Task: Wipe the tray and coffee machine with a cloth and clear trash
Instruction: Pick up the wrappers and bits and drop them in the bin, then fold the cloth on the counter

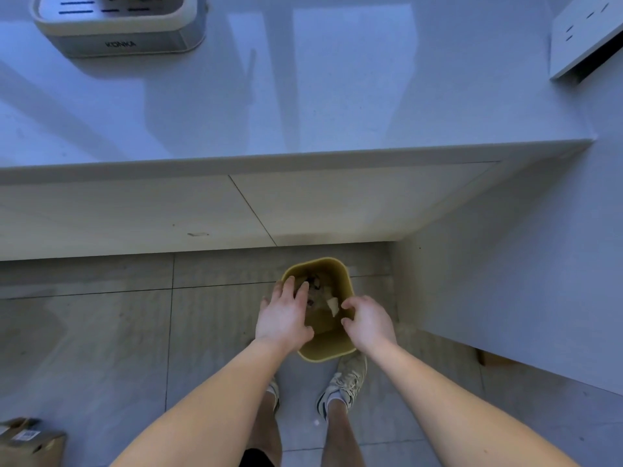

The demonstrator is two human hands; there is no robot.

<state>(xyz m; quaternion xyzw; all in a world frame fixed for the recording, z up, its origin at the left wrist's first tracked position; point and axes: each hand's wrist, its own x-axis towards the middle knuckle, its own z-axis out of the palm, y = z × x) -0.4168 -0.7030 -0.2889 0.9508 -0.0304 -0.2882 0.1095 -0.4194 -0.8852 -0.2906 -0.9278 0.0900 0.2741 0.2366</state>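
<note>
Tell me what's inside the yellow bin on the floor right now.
The yellow bin holds crumpled trash, including a pale paper scrap and darker bits. The left hand and right hand reach over its rim, covering parts of the inside, so the bottom cannot be seen.

A bin (pixel 332 350) is standing on the floor (pixel 101 348), just in front of the cabinet (pixel 135 214) under the worktop (pixel 303 112). Trash (pixel 323 294) is lying inside the bin. The left hand (pixel 285 316) is reaching over the bin's left rim and the right hand (pixel 369 323) over its right rim, both above the opening. The right shoe (pixel 347 382) is standing just behind the bin, touching its near side. The machine (pixel 118 25) is sitting on the worktop at far left; a socket box (pixel 586 35) is sitting at far right. A carton (pixel 28 439) is lying on the floor at near left.
</note>
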